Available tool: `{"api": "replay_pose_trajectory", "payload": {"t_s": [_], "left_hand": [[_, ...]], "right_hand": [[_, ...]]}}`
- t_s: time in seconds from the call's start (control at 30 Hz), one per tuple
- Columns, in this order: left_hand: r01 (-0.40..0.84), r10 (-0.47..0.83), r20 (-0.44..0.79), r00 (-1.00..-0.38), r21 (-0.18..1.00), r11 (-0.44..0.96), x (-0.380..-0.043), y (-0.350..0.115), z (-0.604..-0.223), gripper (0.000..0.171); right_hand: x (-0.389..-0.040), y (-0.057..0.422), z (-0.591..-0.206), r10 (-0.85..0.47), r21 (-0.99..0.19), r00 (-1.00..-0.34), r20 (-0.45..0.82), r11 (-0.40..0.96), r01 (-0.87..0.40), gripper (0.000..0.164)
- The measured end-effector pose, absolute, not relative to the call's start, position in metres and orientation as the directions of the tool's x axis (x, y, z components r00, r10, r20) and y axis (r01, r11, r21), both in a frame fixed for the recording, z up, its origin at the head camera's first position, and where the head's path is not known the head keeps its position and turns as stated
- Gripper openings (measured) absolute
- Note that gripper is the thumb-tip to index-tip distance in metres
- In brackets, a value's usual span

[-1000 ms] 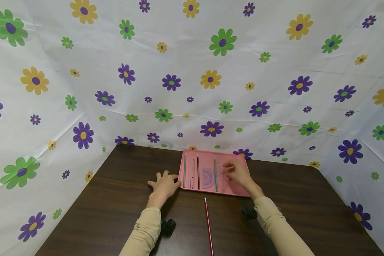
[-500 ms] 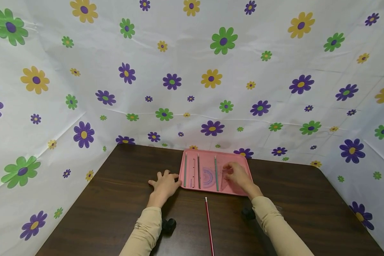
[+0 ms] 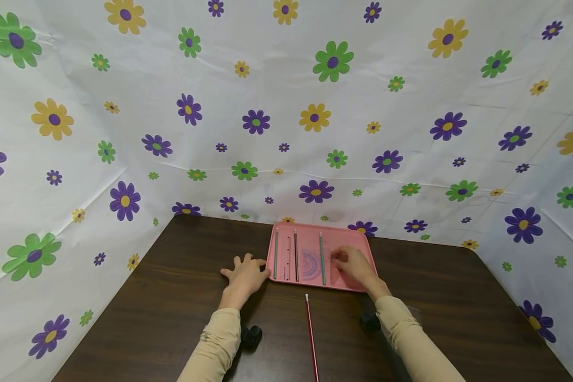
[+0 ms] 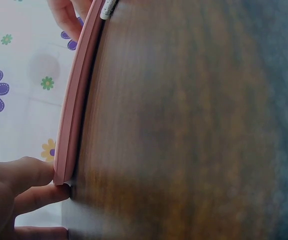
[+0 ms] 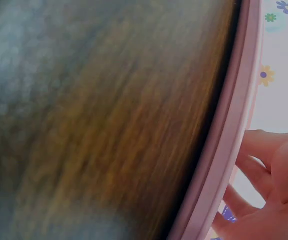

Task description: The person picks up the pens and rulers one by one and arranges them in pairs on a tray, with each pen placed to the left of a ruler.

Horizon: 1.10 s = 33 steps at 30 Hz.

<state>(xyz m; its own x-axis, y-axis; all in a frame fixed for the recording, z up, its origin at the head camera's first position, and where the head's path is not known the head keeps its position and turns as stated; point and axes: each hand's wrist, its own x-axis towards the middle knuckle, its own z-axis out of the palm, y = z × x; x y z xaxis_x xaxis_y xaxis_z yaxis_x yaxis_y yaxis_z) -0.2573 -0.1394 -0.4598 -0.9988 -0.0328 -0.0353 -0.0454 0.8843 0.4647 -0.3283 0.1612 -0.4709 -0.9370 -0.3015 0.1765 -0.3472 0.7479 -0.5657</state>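
A pink tray lies at the table's far side. In it lie, from left to right, a green pencil, a clear ruler, a black pencil, a clear protractor and another green pencil. My left hand touches the tray's near left corner with fingers spread; the left wrist view shows the thumb against the tray rim. Over the tray's right part, my right hand pinches a clear set square, partly hidden under the fingers. The right wrist view hides it behind the rim.
A red pencil with a white end lies on the dark wooden table in front of the tray. Something transparent lies by the right sleeve. Flowered white cloth hangs behind and at both sides.
My right hand has moved slightly left and lower, and the set square has come down from a tilt to nearly flat beside the green pencil. My left hand stays put.
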Motion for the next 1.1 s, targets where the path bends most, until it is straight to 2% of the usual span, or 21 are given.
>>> {"api": "replay_pose_trajectory", "payload": {"t_s": [0.27, 0.57, 0.8, 1.1], "left_hand": [[-0.039, -0.026, -0.033, -0.999, 0.467, 0.884, -0.257, -0.138, -0.459, 0.041], [-0.044, -0.033, -0.032, -0.999, 0.465, 0.884, -0.258, -0.140, -0.460, 0.041], [-0.033, -0.027, -0.019, -0.999, 0.475, 0.879, -0.257, -0.141, -0.461, 0.040], [-0.029, -0.024, -0.017, -1.000, 0.480, 0.877, -0.257, -0.141, -0.461, 0.040]], "right_hand": [[-0.323, 0.160, -0.470, -0.237, -0.613, -0.954, 0.182, 0.731, -0.298, 0.032], [-0.311, 0.154, -0.467, -0.272, -0.608, -0.914, 0.302, 0.684, -0.404, 0.030], [-0.299, 0.145, -0.467, -0.263, -0.627, -0.925, 0.275, 0.680, -0.380, 0.030], [-0.280, 0.130, -0.463, -0.324, -0.554, -0.897, 0.301, 0.706, -0.441, 0.026]]}}
